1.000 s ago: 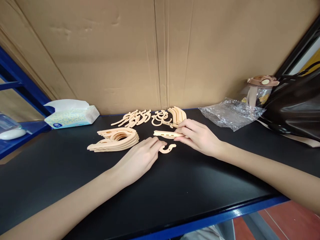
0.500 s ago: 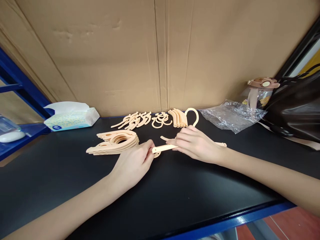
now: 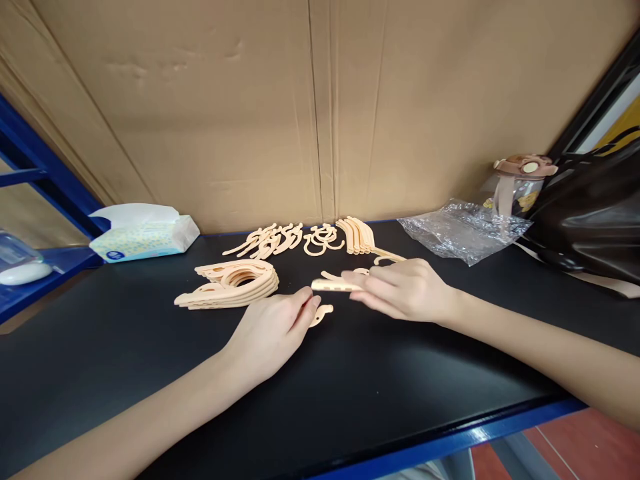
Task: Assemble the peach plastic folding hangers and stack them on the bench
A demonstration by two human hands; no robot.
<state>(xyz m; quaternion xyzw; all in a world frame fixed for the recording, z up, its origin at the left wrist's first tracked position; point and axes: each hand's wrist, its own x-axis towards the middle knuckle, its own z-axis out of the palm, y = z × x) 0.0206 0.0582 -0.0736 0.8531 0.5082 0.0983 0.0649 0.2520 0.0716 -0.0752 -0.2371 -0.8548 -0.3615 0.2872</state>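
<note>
My right hand [image 3: 407, 292] is closed around a cream plastic hanger part [image 3: 334, 285]. Its slotted edge faces me, and a hook end [image 3: 390, 255] sticks out behind my fingers. My left hand [image 3: 273, 330] pinches a small cream hanger piece [image 3: 321, 315] with a hole in it; most of this piece is hidden by my fingers. The two parts are close together, but whether they touch I cannot tell. Just behind my right fingertips lies a loose curved piece [image 3: 327, 275]. A stack of cream hanger frames [image 3: 240, 293] rests beyond my left hand.
Along the back lie curved arm pieces [image 3: 273, 240], loose hooks [image 3: 323, 239] and a row of nested pieces [image 3: 356, 235]. A tissue pack [image 3: 145, 233] stands left. On the right are a clear plastic bag [image 3: 465, 230], a bottle [image 3: 520, 183] and a dark bag [image 3: 595, 213].
My right hand has turned the hanger part, so its hook tips from upright to nearly flat and its slotted edge shows. The small piece in my left hand now sticks out further.
</note>
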